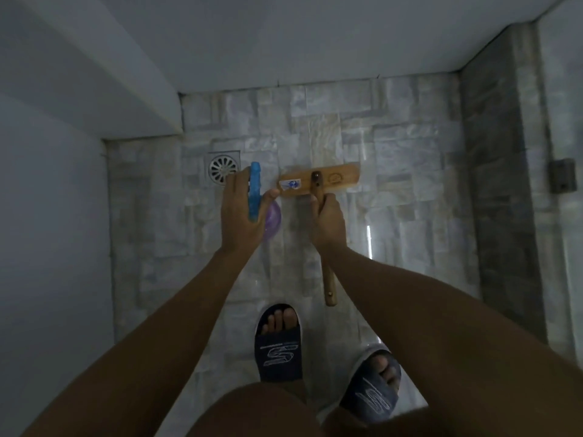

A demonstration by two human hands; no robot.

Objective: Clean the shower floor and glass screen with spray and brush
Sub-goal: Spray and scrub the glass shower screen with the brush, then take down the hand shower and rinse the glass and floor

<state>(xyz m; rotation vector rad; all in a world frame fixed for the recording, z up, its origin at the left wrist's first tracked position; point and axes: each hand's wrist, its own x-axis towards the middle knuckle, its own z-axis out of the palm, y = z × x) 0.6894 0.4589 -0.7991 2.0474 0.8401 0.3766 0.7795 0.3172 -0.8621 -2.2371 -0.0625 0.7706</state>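
Note:
My left hand (240,212) grips a spray bottle (255,192) with a blue trigger head and a purple body, held over the shower floor (394,216) beside the drain. My right hand (326,220) holds the wooden handle of a long brush (318,183). The brush's wooden head lies crosswise on the stone-tiled floor, just ahead of both hands. The handle's free end points back toward my feet. The glass screen (564,127) stands along the right edge of the view, seen only at a steep angle.
A round metal drain (223,168) sits in the floor left of the spray bottle. White walls close the left and far sides. A dark fitting (563,179) is on the glass at right. My feet in dark slides (279,345) stand on the near tiles.

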